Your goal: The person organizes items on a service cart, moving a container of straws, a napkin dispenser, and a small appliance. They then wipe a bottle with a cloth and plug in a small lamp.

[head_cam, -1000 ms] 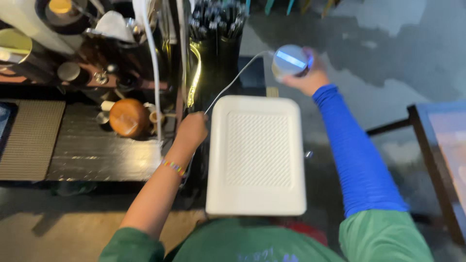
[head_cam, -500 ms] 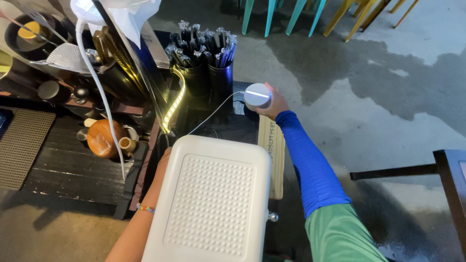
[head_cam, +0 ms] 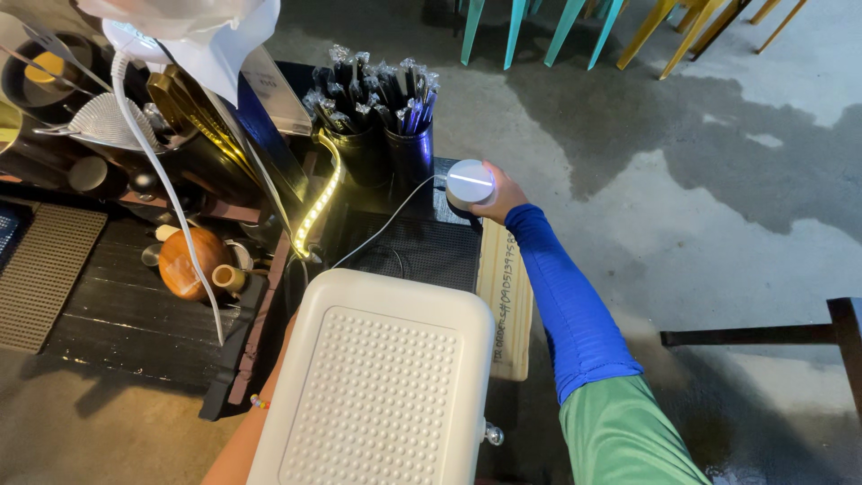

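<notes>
Open passage is offered on the right, where the wet concrete floor (head_cam: 700, 207) lies bare beside the blue-sleeved right arm (head_cam: 561, 296). The near middle is blocked by the white dimpled tray (head_cam: 382, 386), under whose left edge the left forearm (head_cam: 247, 440) is hidden. Beyond it, the way is barred by two dark straw cups (head_cam: 386, 135), a thin white cable (head_cam: 386, 224) and a lit strip (head_cam: 319, 202); the desk (head_cam: 99, 314) to the left is crowded with a brown pot (head_cam: 184, 260) and a hanging white hose (head_cam: 171, 207).

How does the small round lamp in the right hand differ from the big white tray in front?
The round lamp is a small glowing disc with a thin cable, gripped by the right hand. The white tray is large, rectangular, dimpled and unlit, its left side hiding the left hand. Both look whitish.
</notes>
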